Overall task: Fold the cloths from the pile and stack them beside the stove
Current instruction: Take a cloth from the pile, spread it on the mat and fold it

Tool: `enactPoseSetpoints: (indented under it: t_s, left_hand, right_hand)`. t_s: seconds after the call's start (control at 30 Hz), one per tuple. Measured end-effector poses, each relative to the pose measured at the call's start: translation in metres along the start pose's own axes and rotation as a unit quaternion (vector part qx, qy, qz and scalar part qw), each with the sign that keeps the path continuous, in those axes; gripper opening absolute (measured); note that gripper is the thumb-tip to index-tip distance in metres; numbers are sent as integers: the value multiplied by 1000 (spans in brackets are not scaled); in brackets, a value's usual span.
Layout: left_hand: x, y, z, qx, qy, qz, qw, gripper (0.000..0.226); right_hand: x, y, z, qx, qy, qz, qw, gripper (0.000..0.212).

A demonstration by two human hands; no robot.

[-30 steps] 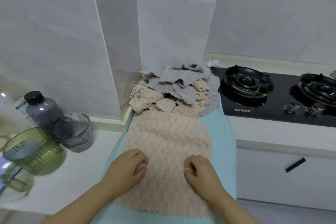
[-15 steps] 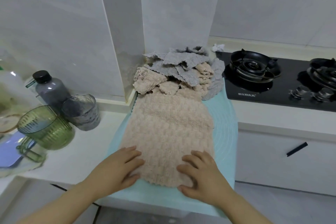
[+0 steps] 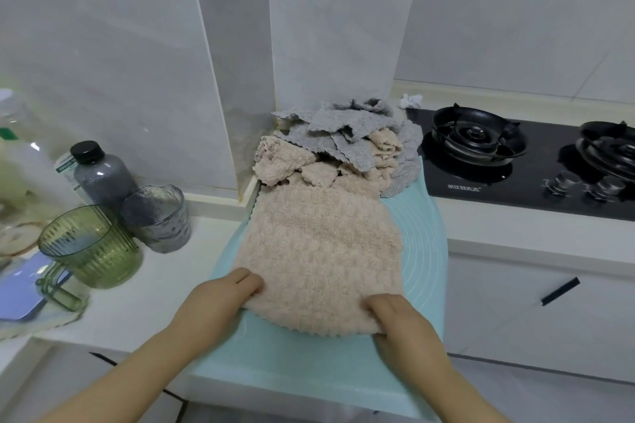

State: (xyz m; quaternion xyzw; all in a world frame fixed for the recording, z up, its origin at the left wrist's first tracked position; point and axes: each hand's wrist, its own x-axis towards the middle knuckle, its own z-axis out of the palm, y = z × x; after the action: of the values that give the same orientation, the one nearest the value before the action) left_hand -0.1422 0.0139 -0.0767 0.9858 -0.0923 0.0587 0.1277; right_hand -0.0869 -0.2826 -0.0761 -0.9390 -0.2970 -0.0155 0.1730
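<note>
**A:** What are the hands doing?

**B:** They're apart. The left hand [image 3: 220, 299] grips the beige cloth [image 3: 319, 251] at its near corner, the one farther from the stove [image 3: 515, 161]. The right hand [image 3: 402, 323] pinches the near corner on the stove's side.

**A:** And the cloth?

**B:** It's spread flat on the turquoise mat [image 3: 424, 251] just left of the stove. Its far edge touches the pile [image 3: 343, 144], heaped left of the stove's back corner.

**A:** Which step, then?

**B:** The first fold, I'd judge, since no folded stack shows beside the stove. Next, both corners should rise together and travel evenly to the far edge without dragging the pile.
</note>
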Motion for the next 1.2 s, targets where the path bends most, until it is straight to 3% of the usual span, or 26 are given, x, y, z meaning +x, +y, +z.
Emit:
enactPoseSetpoints:
  t_s: [0.13, 0.23, 0.3, 0.4, 0.5, 0.6, 0.7, 0.8, 1.0, 1.2]
  left_hand:
    - [1, -13, -6, -157, -2, -91, 983, 54]
    - [2, -15, -11, -259, 55, -190, 946, 49]
    - [4, -15, -12, -315, 78, -246, 913, 40]
    - [6, -14, -16, -393, 53, -256, 882, 14]
    - [2, -21, -22, -364, -10, -240, 900, 12]
    - [-6, -25, -29, -357, -70, -215, 906, 12]
    - [-10, -24, -31, -360, -83, -210, 905, 9]
    - [-7, -24, -34, -366, -66, -219, 902, 9]
    - [32, -15, -36, -347, 80, -270, 895, 8]
    - [70, -13, -27, -231, 60, -298, 924, 8]
  right_hand:
    - [2, 11, -20, 190, -18, 125, 974, 29]
    - [6, 18, -28, 350, 42, 218, 910, 27]
    - [8, 19, -30, 407, 48, 243, 879, 16]
    - [11, 17, -34, 435, 27, 242, 867, 12]
    - [9, 14, -43, 465, -35, 238, 852, 12]
    - [6, 12, -55, 486, -157, 228, 829, 9]
    - [2, 12, -60, 452, -230, 238, 828, 14]
    - [5, 16, -55, 462, -172, 268, 828, 10]
    - [22, 17, -43, 431, 1, 321, 843, 20]
    - [35, 18, -29, 357, 58, 385, 849, 25]
